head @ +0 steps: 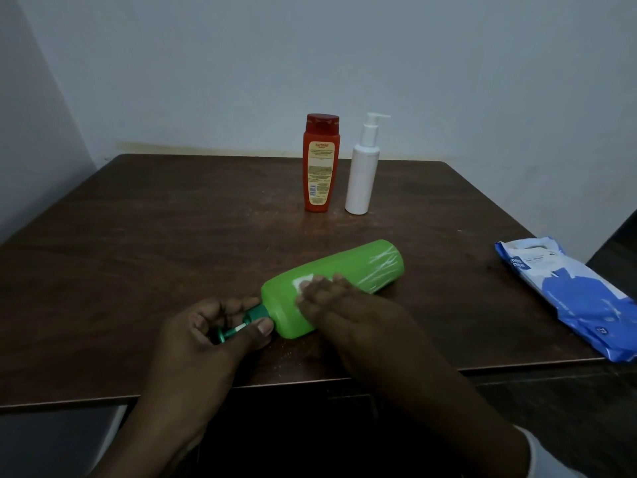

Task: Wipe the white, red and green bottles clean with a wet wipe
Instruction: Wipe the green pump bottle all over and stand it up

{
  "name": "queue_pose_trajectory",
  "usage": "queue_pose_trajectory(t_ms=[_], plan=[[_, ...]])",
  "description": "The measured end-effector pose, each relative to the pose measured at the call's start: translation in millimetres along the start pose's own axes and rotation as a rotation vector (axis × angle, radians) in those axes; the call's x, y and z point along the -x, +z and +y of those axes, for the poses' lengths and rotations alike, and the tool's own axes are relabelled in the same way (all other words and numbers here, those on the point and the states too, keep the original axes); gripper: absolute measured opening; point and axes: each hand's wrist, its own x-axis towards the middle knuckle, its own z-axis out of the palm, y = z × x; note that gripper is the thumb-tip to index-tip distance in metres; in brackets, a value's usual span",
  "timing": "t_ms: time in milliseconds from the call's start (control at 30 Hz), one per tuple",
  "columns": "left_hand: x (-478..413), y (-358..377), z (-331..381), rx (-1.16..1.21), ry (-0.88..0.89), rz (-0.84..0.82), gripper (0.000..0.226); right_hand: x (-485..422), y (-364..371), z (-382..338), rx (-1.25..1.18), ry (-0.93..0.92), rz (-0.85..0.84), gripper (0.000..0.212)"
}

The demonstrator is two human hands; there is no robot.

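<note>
1. Pale blue-grey wall [448,81] backs a dark wooden table [172,236], which fills most of the view.
2. Near the table's front edge, the green bottle [362,267] lies on its side. Its base points away and to the right, and its pump end points toward the person.
3. The left hand [203,326] pinches the bottle's dark green pump collar [255,313] between the thumb and curled fingers.
4. The right hand [344,305] lies across the bottle's body. Its fingers are fairly flat and press a white wet wipe [303,281] against the plastic. Only a small patch of the wipe shows past the fingertips.
5. Whitish streaks [382,263] mark the green surface toward the base end.
6. The red bottle [320,167], with a flip cap and a printed back label, stands upright toward the far edge of the table.
7. The white pump bottle [362,177] stands upright just to the right of the red one, close but not touching.
8. A blue and white wet wipes pack [568,298] lies flat at the table's right edge, well apart from the bottles.
</note>
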Motion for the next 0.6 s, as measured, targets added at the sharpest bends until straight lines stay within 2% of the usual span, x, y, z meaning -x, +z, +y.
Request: queue_pose_trajectory(t_ms=[33,67,133,167,200,300,333,433,467,567,600], plan=[[0,0,1,0.003,-0.002,0.0,0.025,1,-1,1,0.004,-0.053,-0.01,0.052],[0,0,1,0.005,-0.001,-0.001,0.025,-1,-4,9,-0.012,-0.017,0.019,0.054],[-2,0,0,0.008,0.0,0.0,0.025,-1,-8,30,-0.022,0.204,0.149,0.059],[-1,0,-1,0.011,-0.001,0.001,0.025,0,-9,31,-0.011,0.271,0.149,0.059],[-1,0,-1,0.014,0.0,0.005,0.025,2,-7,25,0.004,0.239,0.119,0.057],[0,1,0,0.037,0.001,0.001,0.024,12,0,9,0.021,-0.073,0.004,0.05],[-1,1,1,0.044,0.003,-0.005,0.023,10,-3,16,0.017,-0.054,0.014,0.052],[-3,0,-3,0.072,-0.009,-0.021,0.022,3,-9,37,0.011,0.238,0.169,0.059],[-4,-1,-5,0.087,-0.019,-0.021,0.022,3,-8,29,0.003,0.222,0.15,0.059],[-4,-2,-5,0.113,-0.038,-0.026,0.024,6,-1,2,0.026,-0.109,0.01,0.052],[-4,-2,-5,0.117,-0.041,-0.029,0.024,5,-4,9,0.017,-0.125,-0.008,0.052]])
